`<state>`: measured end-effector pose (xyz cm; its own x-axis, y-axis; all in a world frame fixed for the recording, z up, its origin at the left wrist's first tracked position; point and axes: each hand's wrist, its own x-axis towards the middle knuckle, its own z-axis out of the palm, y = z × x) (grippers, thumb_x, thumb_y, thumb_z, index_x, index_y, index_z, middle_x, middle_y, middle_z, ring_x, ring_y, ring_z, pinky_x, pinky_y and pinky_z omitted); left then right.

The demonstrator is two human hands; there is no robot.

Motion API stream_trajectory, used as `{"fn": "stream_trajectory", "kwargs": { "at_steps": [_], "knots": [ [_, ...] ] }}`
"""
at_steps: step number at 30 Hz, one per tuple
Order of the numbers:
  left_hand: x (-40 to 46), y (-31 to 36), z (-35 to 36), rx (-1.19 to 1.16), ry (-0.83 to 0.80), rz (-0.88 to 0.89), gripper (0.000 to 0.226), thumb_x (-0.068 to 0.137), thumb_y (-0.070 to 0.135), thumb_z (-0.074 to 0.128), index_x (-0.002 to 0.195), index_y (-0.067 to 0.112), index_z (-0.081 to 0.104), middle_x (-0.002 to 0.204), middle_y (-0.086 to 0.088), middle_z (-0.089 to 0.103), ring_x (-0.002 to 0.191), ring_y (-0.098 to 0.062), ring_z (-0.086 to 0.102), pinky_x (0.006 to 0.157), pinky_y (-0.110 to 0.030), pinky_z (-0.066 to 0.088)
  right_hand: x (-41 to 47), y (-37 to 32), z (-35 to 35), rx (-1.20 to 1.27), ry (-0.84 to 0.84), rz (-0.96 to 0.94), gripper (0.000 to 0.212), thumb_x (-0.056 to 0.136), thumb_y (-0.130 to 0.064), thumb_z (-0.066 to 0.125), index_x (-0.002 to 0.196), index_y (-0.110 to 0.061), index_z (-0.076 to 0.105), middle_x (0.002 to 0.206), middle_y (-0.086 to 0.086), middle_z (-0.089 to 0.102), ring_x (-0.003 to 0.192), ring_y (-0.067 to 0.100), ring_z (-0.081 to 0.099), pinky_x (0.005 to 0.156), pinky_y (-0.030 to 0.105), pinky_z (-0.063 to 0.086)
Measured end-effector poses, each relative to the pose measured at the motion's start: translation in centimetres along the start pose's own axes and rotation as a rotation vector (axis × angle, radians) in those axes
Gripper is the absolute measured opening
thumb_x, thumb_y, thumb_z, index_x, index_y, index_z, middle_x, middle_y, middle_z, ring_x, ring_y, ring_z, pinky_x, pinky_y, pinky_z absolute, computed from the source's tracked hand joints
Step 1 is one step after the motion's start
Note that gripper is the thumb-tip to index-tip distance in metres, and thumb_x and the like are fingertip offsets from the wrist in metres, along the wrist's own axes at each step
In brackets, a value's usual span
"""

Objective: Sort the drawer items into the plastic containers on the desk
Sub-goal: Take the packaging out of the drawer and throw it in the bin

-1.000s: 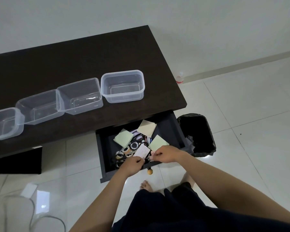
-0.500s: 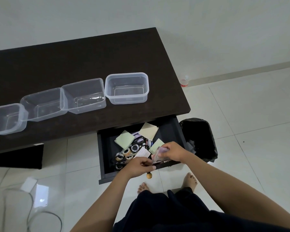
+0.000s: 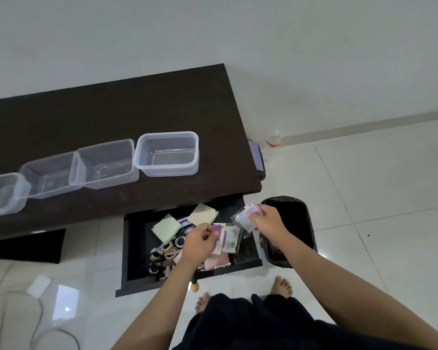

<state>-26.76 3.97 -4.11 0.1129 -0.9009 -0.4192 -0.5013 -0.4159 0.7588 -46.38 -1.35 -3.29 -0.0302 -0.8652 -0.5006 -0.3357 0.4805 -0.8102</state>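
Observation:
An open dark drawer (image 3: pixel 133 251) under the desk holds green and cream sticky-note pads (image 3: pixel 166 228), tape rolls (image 3: pixel 162 251) and a pink pad. My left hand (image 3: pixel 197 245) is over the drawer, fingers pinched on a purple-and-white packet (image 3: pixel 219 238). My right hand (image 3: pixel 268 222) is raised above the drawer's right end, closed on a clear plastic packet (image 3: pixel 245 217) with purple inside. Several empty clear plastic containers (image 3: pixel 167 154) stand in a row on the dark desk (image 3: pixel 112 109).
A black waste bin (image 3: pixel 298 221) stands right of the drawer, just under my right hand. My bare feet (image 3: pixel 281 286) are on the white tiled floor below the drawer. A small bottle (image 3: pixel 273 140) sits by the wall. A cable lies on the floor at bottom left.
My right hand has lifted the clear packet up and to the right, out of the drawer. My left hand has taken hold of a purple-and-white packet. The camera tilted down.

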Motion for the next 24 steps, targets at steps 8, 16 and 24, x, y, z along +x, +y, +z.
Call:
{"fn": "stream_trajectory", "kwargs": {
  "at_steps": [8,16,24],
  "knots": [
    [3.1,8.2,8.2,-0.089,0.154,0.056,0.020,0.087,0.019,0.059,0.075,0.004,0.060,0.066,-0.012,0.059,0.060,-0.017,0.049,0.061,-0.029,0.041,2.9,2.1,-9.6,0.178,0.248,0.107,0.023,0.087,-0.016,0.056,0.070,-0.001,0.057,0.066,0.008,0.044,0.060,0.017,0.042,0.040,0.017,0.040],
    [6.1,11.1,18.8,0.020,0.017,-0.090,0.019,0.088,0.020,0.060,0.070,0.013,0.056,0.064,-0.003,0.057,0.062,-0.017,0.051,0.064,-0.029,0.041,5.6,8.9,-15.8,-0.080,0.244,0.213,0.028,0.086,-0.015,0.055,0.060,-0.009,0.048,0.056,0.004,0.046,0.056,0.022,0.045,0.055,0.029,0.036],
    [8.4,12.1,24.3,0.146,-0.048,-0.254,0.021,0.088,0.033,0.060,0.091,0.013,0.066,0.076,0.002,0.064,0.080,-0.015,0.059,0.070,-0.022,0.042,8.2,11.8,-17.9,-0.344,-0.040,0.251,0.015,0.085,-0.019,0.058,0.089,-0.005,0.061,0.076,0.004,0.062,0.082,0.028,0.062,0.074,0.033,0.048]
  ]
}}
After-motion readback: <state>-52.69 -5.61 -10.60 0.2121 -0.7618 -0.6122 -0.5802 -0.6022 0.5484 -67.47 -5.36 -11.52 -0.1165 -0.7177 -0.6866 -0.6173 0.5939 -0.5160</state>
